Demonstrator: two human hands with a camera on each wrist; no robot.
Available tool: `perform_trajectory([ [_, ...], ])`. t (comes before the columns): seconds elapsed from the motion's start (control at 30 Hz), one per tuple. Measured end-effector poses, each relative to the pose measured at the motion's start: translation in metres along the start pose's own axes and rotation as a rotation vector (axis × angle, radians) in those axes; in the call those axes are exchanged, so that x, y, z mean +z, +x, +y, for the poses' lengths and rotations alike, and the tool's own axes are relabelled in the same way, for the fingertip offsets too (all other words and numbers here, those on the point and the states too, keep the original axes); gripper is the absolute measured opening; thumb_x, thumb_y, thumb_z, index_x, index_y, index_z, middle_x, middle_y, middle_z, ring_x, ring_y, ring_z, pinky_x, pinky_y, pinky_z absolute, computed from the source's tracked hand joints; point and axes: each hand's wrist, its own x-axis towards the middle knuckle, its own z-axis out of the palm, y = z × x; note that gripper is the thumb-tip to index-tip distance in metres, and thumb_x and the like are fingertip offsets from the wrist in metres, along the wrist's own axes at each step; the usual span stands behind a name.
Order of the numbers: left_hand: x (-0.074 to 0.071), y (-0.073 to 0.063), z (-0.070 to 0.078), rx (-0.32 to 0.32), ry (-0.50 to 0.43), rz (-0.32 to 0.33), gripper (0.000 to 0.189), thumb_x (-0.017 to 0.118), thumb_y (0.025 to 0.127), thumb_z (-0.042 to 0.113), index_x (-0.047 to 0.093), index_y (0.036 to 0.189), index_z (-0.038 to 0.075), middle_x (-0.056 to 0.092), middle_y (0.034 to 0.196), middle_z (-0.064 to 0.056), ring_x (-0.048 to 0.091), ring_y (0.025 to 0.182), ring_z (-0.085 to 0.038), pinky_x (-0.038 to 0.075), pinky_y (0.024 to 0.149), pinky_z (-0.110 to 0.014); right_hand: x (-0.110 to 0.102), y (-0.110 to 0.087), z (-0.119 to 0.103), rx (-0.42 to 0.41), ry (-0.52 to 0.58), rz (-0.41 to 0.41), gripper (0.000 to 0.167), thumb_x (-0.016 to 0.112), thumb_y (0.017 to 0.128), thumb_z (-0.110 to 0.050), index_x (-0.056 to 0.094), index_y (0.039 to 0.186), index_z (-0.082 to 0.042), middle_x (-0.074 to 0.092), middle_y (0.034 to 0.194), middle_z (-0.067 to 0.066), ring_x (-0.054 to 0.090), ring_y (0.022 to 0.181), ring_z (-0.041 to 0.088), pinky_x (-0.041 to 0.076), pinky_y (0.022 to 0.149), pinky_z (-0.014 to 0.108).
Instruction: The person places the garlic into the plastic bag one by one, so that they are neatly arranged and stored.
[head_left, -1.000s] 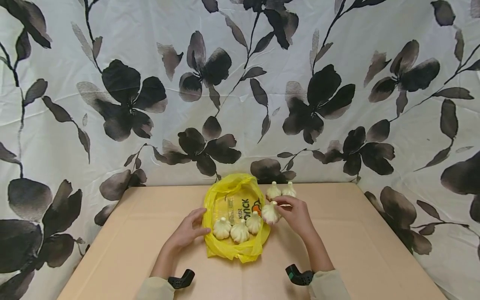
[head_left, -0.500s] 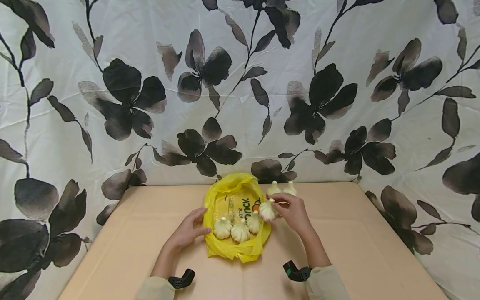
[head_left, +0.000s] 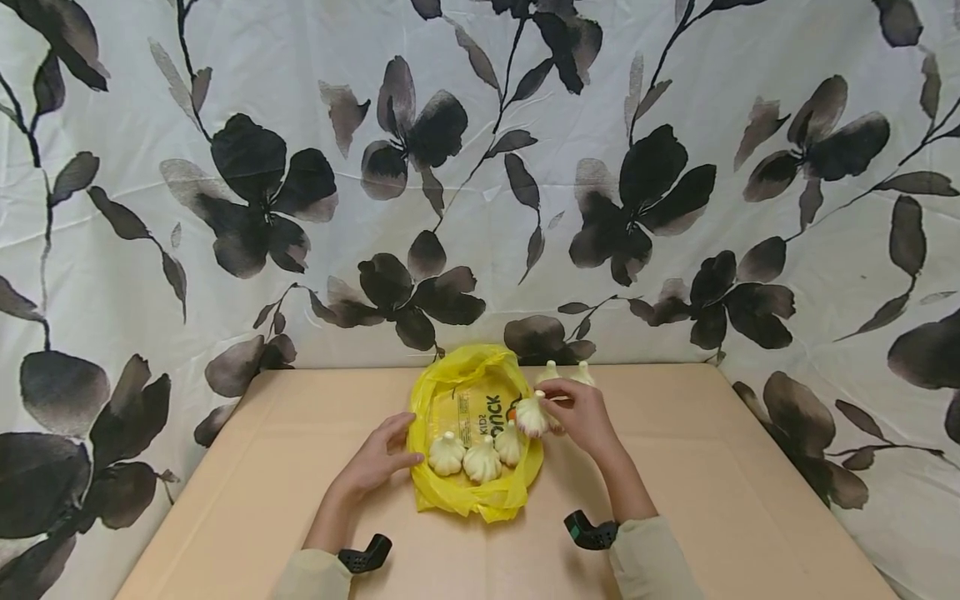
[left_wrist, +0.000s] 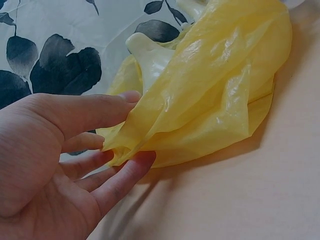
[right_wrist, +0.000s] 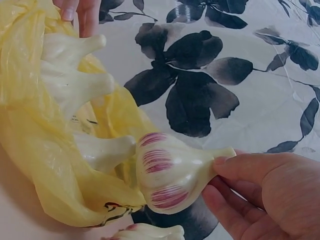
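Note:
A yellow plastic bag (head_left: 477, 505) lies with its mouth rolled wide; garlic bulbs (head_left: 482, 461) sit at its near side. My left hand (head_left: 371, 459) is at the bag's left side, thumb and fingers spread apart and touching the plastic (left_wrist: 200, 110). By its stem, my right hand (head_left: 585, 417) pinches a garlic bulb (right_wrist: 170, 170) with purple streaks, held at the bag's right rim. Part of another bulb (right_wrist: 150, 232) shows below it in the right wrist view. Beyond the right hand stand two more bulbs (head_left: 550, 369), partly hidden by it.
The tan table (head_left: 300, 417) reaches back to a white cloth (head_left: 480, 233) printed with dark flowers. A black wrist device (head_left: 366, 553) is on the left wrist, another device (head_left: 591, 531) on the right.
My right hand has moved a little left with the pinched garlic bulb, bringing it to the bag's right rim. The left hand keeps its place at the bag.

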Motion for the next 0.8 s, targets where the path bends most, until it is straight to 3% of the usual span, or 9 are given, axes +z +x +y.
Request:
perform_trajectory([
  [0.43,-0.007,-0.011,0.003,-0.02,-0.013,-0.029,0.078,0.076,0.082,0.018,0.037,0.148,0.004,0.028,0.157,-0.012,0.032,0.143,-0.037,0.026,0.118,-0.054,0.005,-0.008,-0.023,0.008,-0.041,0.009,0.022,0.071,0.084,-0.001,0.073,0.106,-0.005,0.072,0.102,0.012,0.068,0.093,0.026,0.059,0.082,0.037],
  [0.8,-0.016,-0.022,0.003,-0.007,0.004,-0.059,0.077,0.076,0.082,0.018,0.037,0.147,0.003,0.03,0.156,-0.014,0.036,0.14,-0.038,0.026,0.117,-0.056,0.016,-0.011,-0.035,0.036,-0.06,-0.008,0.028,0.069,0.087,-0.004,0.071,0.114,-0.008,0.071,0.104,0.009,0.066,0.096,0.024,0.059,0.084,0.036],
])
